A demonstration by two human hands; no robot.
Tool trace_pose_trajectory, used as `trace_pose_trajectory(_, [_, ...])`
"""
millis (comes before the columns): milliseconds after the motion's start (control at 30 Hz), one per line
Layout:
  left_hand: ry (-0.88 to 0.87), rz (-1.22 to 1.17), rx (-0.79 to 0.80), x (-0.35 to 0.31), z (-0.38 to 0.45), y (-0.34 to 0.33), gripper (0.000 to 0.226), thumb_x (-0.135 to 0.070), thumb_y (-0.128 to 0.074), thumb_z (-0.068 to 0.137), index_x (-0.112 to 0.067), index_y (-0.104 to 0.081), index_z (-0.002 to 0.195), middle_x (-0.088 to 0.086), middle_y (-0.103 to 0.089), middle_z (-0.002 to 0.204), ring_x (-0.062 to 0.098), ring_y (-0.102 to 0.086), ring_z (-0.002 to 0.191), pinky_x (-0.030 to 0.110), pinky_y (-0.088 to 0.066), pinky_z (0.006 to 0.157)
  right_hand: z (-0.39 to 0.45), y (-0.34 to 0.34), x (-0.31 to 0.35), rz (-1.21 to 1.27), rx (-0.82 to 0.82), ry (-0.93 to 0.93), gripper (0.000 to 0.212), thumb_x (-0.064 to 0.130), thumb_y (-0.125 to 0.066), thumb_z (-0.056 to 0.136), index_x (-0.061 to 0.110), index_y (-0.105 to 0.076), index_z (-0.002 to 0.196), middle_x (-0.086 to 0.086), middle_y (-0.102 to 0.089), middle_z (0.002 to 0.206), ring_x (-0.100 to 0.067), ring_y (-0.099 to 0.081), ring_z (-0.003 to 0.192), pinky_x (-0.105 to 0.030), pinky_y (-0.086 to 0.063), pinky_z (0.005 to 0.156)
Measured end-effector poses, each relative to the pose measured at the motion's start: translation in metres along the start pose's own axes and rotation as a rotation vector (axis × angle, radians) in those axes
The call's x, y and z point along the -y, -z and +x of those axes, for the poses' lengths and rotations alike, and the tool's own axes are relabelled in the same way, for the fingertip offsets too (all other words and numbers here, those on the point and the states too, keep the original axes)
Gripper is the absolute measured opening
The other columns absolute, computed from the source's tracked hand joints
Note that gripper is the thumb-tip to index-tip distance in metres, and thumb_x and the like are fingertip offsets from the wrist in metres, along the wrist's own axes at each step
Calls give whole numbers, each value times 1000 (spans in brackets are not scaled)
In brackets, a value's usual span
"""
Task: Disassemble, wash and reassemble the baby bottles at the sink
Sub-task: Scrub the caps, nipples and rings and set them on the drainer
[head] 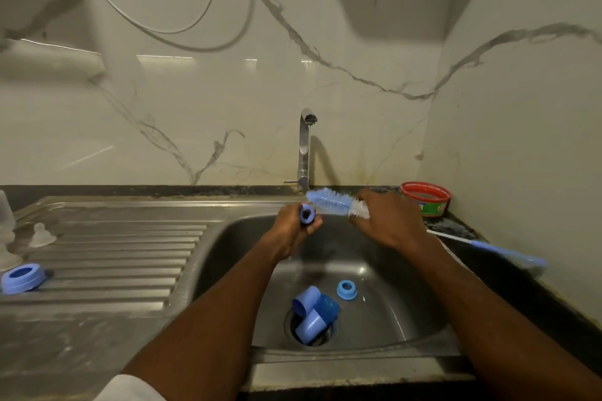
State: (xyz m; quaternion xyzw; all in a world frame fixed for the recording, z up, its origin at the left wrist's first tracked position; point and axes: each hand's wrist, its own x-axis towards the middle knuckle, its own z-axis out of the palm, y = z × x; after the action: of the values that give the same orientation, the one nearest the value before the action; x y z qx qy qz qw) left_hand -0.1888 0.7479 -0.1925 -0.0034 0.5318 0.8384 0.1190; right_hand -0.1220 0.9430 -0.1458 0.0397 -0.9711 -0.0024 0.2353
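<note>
Left hand (pixel 291 228) gripping blue ring (pixel 307 213), right hand (pixel 387 218) holding bottle brush (pixel 332 202) (caps (pixel 312 309) over drain)

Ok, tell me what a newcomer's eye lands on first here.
First, the two hands raised over the sink basin: the left hand grips a blue collar ring, and the right hand holds a blue bottle brush pointed at it. Next, the pile of blue caps on the drain, with another blue ring beside them. A clear teat stands on the drainboard at left.
</note>
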Motion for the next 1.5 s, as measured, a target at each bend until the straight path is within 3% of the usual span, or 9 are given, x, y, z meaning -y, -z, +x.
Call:
trace_pose_trajectory(100, [-23, -75, 21, -3, 2, -1, 23, -12, -45, 106, 1, -62, 114, 28, -64, 124, 33, -66, 114, 37, -55, 99, 1, 6, 3, 42, 80, -37, 62, 75, -51, 88, 29, -53, 129, 1, -67, 119, -22, -64, 103, -33, -48, 84])
trace_pose_trajectory(300, [-41, -151, 24, -4, 5, 0, 36, -29, -50, 106, -1, -63, 124, 25, -70, 119, 32, -72, 105, 34, -62, 84, -6, 4, 18, 111, 143, -3, 42, 39, -51, 104, 19, -44, 140, -9, -60, 133, -26, -61, 112, -35, -46, 88])
trace_pose_trajectory(500, [-118, 22, 103, 2, -2, -6, 34, -37, -69, 93, -8, -72, 112, 12, -76, 110, 25, -71, 108, 33, -59, 92, 1, -5, 40, -41, 86, -57, 29, 24, -55, 101, 16, -59, 129, -8, -64, 125, -25, -63, 108, -39, -52, 91])
trace_pose_trajectory(667, [-148, -55, 67, 2, 0, -5, 38, -26, -77, 87, 2, -72, 112, 20, -75, 111, 24, -73, 98, 26, -62, 82, 3, -16, 43, 74, 141, -23, 81, 5, -62, 95, 13, -17, 161, -12, 4, 169, -35, -9, 155, -49, -12, 124])
trace_pose_trajectory(767, [-160, -63, 93, 4, 2, -6, 47, -30, -78, 85, 4, -70, 116, 19, -75, 111, 28, -72, 108, 28, -61, 86, -1, -21, 41, 357, 118, 57, 101, -11, -61, 89, 12, 6, 161, -6, 7, 169, -26, -16, 154, -35, -20, 123])
trace_pose_trajectory(867, [-175, -70, 102, 7, 2, -8, 45, -31, -76, 88, 4, -71, 116, 18, -75, 110, 27, -72, 109, 31, -59, 93, 3, -31, 35, 374, 104, 209, 108, -10, -69, 84, 15, 1, 162, 3, 10, 167, -15, 4, 154, -27, 1, 124])
trace_pose_trajectory(1133, [-205, -73, 38, 7, 8, -3, 42, -32, -74, 90, 1, -71, 115, 17, -76, 109, 26, -73, 106, 37, -56, 98, 8, -43, 40, 522, 17, 291, 91, -13, -66, 82, 21, -29, 159, -1, -29, 164, -20, -27, 151, -43, -27, 124])
trace_pose_trajectory(1333, [-67, 40, 1, 10, 15, 4, 30, -27, -67, 97, -4, -70, 117, 17, -75, 109, 28, -72, 105, 38, -59, 93, 13, -34, 48, 599, -2, 271, 44, 17, -61, 99, 22, -55, 143, 3, -60, 139, 1, -50, 124, -4, -31, 102])
trace_pose_trajectory(1500, [7, 55, -139, 14, 27, 12, 28, -27, -64, 99, -3, -68, 115, 21, -74, 106, 31, -73, 101, 46, -57, 98, 60, -34, 73, 210, 81, 387, 28, 29, -69, 95, 16, -65, 120, -4, -64, 119, -19, -59, 109, -37, -48, 102])
